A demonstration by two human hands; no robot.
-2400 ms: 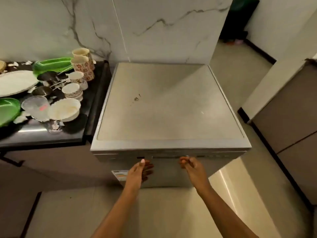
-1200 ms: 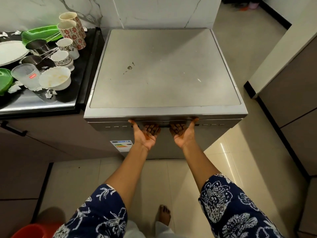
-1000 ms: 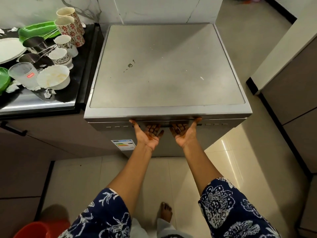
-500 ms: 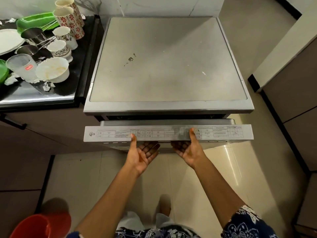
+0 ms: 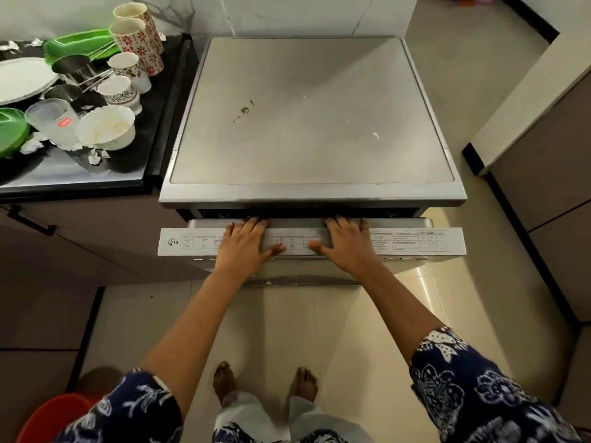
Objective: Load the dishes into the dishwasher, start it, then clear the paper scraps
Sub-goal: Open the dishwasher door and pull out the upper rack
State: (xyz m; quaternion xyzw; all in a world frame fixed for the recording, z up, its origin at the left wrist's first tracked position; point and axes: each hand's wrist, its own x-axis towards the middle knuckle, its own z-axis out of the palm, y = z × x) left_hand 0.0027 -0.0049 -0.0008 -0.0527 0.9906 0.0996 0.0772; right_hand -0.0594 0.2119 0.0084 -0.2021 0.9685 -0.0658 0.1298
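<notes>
Bare feet (image 5: 265, 382) on tiled floor; orange tub (image 5: 51, 417) at the lower left corner. Left hand (image 5: 246, 244) and right hand (image 5: 347, 244): both palm-down, fingers straight and flat across the top edge of the dishwasher door (image 5: 415, 241), fingertips at the dark gap, thumbs on the printed label strip, curled round nothing. Door tilted partly open below the grey, stained top of the dishwasher (image 5: 310, 123). To its left, black surface (image 5: 105, 174) carrying the dishes: paper scraps (image 5: 94, 156), white bowl (image 5: 107, 127), clear tumbler (image 5: 54, 123) with red label, green plate (image 5: 11, 131), two small patterned cups (image 5: 128, 70), steel cups (image 5: 73, 68), white plate (image 5: 22, 78), green tray (image 5: 76, 46), two tall floral tumblers (image 5: 140, 43) farthest back.
</notes>
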